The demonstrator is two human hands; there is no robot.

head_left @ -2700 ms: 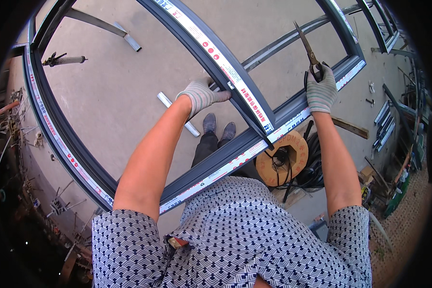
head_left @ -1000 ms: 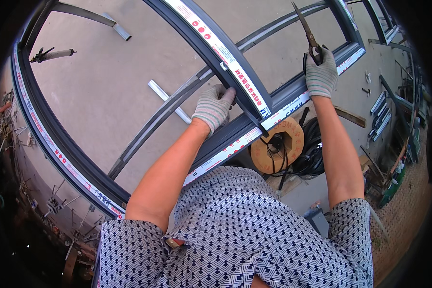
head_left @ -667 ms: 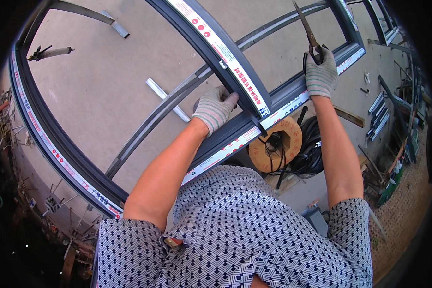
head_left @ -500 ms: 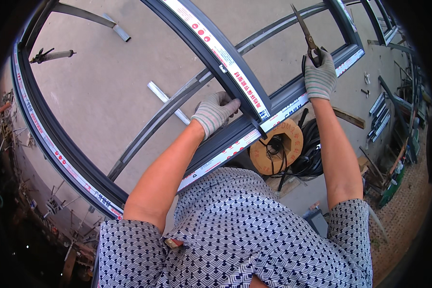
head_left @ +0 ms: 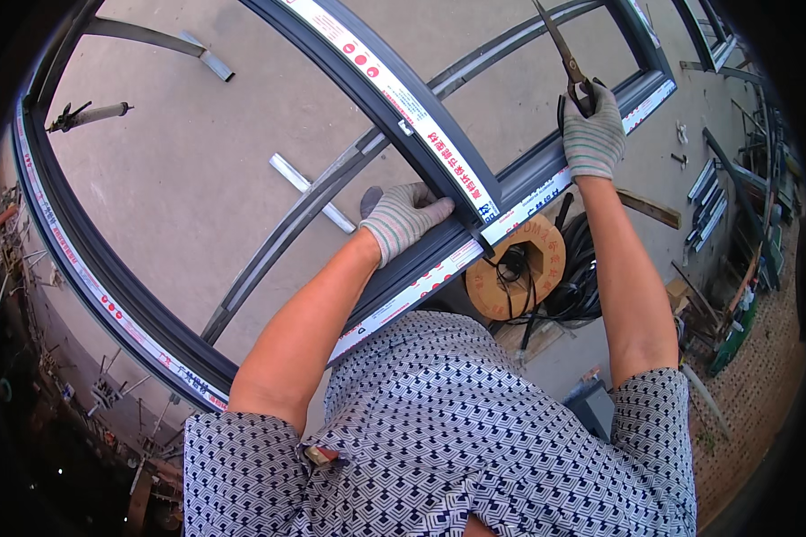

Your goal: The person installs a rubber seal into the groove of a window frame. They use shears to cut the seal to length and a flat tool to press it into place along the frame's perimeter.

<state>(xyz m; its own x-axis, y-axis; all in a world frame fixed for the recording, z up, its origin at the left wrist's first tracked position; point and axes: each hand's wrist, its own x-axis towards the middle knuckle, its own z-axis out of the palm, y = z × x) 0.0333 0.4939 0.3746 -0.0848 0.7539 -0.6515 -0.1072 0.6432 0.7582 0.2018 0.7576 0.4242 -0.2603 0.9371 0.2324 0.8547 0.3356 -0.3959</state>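
Observation:
A dark grey window frame [head_left: 394, 277] with white printed film on its face lies in front of me. My left hand [head_left: 401, 219], in a striped knit glove, closes over the bottom rail beside the crossbar [head_left: 452, 170]; its thumb points at the joint and its other fingertips are partly hidden. A short black strip [head_left: 485, 243] sticks out across the rail just right of that joint. Farther right, my gloved right hand [head_left: 595, 139] grips a pair of scissors [head_left: 571, 64] by the handles, blades pointing up and away, above the same rail.
Under the rail lies an orange cardboard spool [head_left: 488, 291] beside a coil of black strip [head_left: 580, 259]. Dark support bars [head_left: 282, 224] run beneath the frame. A caulking gun [head_left: 90, 115] is at far left, a wooden batten [head_left: 647, 210] at right. Metal offcuts [head_left: 706, 206] lie farther right.
The view has shifted slightly, so the frame appears a little lower and farther left. My left thumb now points more toward the joint. The scissors stay in my right hand.

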